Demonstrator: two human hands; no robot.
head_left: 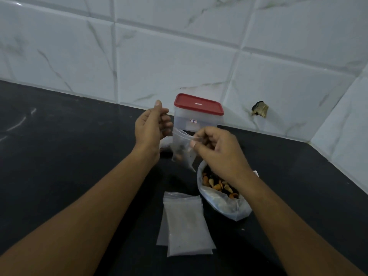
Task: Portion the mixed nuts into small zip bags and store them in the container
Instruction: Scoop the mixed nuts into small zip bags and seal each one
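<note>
My right hand (219, 148) pinches the top edge of a small clear zip bag (182, 148) that hangs above the counter with a few nuts in its bottom. My left hand (152, 126) hovers just left of the bag, fingers loosely curled and holding nothing. Below my right wrist lies the big open plastic bag of mixed nuts (221, 198). A clear container with a red lid (197, 114) stands closed behind the hands, near the wall. Empty small zip bags (185, 224) lie flat in a stack toward the front. Another filled small bag (166, 146) is partly hidden behind my left wrist.
The black countertop (69, 146) runs to a white tiled wall (179, 46) at the back and right, forming a corner. A chipped hole (259, 111) shows in the wall tile to the right of the container.
</note>
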